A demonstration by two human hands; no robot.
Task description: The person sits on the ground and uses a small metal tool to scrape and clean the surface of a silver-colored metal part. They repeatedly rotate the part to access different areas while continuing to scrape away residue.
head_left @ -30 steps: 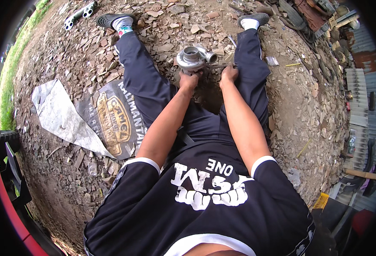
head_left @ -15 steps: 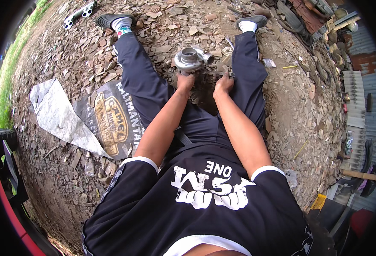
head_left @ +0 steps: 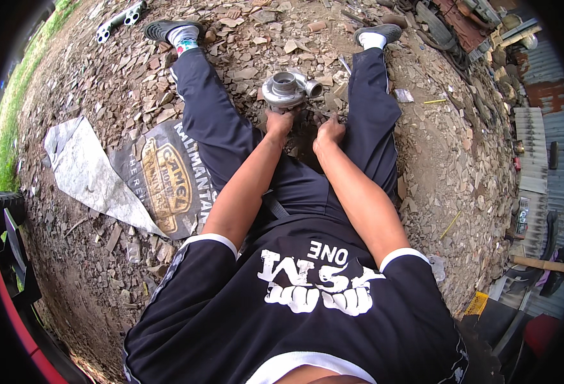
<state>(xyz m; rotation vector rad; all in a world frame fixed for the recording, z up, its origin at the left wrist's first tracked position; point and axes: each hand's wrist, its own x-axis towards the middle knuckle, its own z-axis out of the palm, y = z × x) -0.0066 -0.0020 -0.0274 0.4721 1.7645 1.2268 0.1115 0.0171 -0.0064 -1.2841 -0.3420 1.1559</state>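
Between my spread legs sits a grey metal turbocharger [head_left: 283,89], its round inlet facing up and a short outlet pipe pointing right. My left hand [head_left: 278,120] is closed around its lower near side. Just to the right, my right hand [head_left: 330,130] is closed beside the turbocharger's lower part. A thin, dark metal tool, seemingly a wrench, is in my right hand; most of it is hidden by the fingers. The turbocharger's underside is in shadow and hidden by my hands.
Broken tile and stones [head_left: 147,83] cover the ground. A printed dark sheet with a folded white side [head_left: 96,173] lies left of my legs. Scrap metal [head_left: 442,29] is piled at the far right, near corrugated sheets [head_left: 547,115]. A red-edged object [head_left: 13,301] stands at the left.
My right hand has moved slightly left and nearer to me, and its wrist has turned. The thin tool it holds shows less than before. My left hand and the turbocharger stay nearly still.
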